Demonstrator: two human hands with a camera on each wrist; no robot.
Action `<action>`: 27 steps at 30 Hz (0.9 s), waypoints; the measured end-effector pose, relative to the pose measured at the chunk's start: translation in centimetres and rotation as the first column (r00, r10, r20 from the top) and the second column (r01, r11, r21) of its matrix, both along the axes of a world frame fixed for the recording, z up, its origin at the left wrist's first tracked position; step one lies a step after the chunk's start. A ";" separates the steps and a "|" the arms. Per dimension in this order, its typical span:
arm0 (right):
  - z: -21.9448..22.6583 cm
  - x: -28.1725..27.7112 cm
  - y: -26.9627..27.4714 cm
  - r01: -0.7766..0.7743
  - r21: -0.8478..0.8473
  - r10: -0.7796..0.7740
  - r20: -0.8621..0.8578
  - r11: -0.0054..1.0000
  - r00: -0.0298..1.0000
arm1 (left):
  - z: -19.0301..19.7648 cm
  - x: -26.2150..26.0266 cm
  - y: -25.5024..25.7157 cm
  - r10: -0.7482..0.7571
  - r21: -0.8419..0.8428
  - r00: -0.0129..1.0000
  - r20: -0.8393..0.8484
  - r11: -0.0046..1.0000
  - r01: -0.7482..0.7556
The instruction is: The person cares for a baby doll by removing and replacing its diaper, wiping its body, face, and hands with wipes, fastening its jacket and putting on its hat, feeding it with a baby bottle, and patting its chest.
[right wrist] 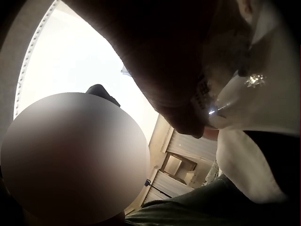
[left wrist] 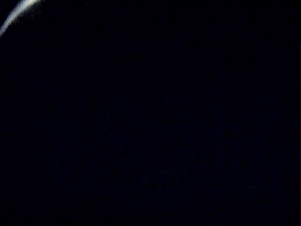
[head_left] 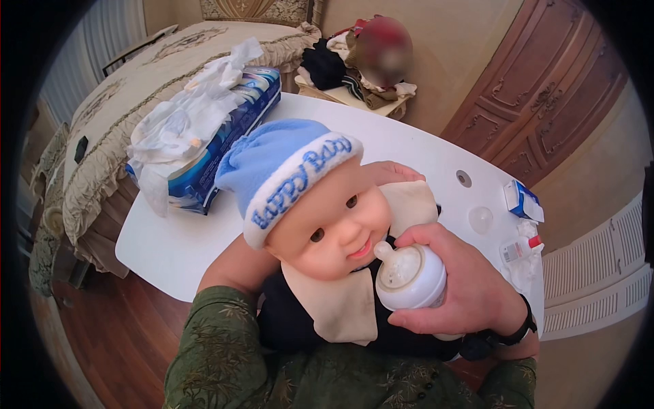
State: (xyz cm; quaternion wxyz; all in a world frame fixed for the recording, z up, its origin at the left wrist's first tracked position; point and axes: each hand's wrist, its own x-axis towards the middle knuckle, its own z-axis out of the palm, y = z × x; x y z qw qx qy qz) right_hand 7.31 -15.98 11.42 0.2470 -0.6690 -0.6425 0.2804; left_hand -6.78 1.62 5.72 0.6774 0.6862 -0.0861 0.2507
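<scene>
Here, gripping the bottle (head_left: 411,295) in curled fingers of the right hand (head_left: 470,279), teat (head_left: 384,252) towards and near the mouth (head_left: 361,250) of the doll (head_left: 344,218). Cannot tell finger state for the farther left hand (head_left: 393,171).

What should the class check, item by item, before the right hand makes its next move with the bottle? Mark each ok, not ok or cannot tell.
1. Right hand grips the bottle, thumb and fingers around it: ok.
2. Teat uncovered, pointing up: ok.
3. Teat touching the doll's mouth: cannot tell; it is close beside it.
4. Left arm passes behind the doll, left hand showing on the far side: ok.
5. Hat clear of the doll's eyes: ok.
6. Left wrist view usable: not ok, almost entirely black.
</scene>
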 end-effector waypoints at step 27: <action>0.8 0.1 0.1 -0.030 -0.025 0.032 0.107 0.999 0.994 | -1.7 0.8 0.7 -0.067 -0.013 0.996 0.066 0.998 0.068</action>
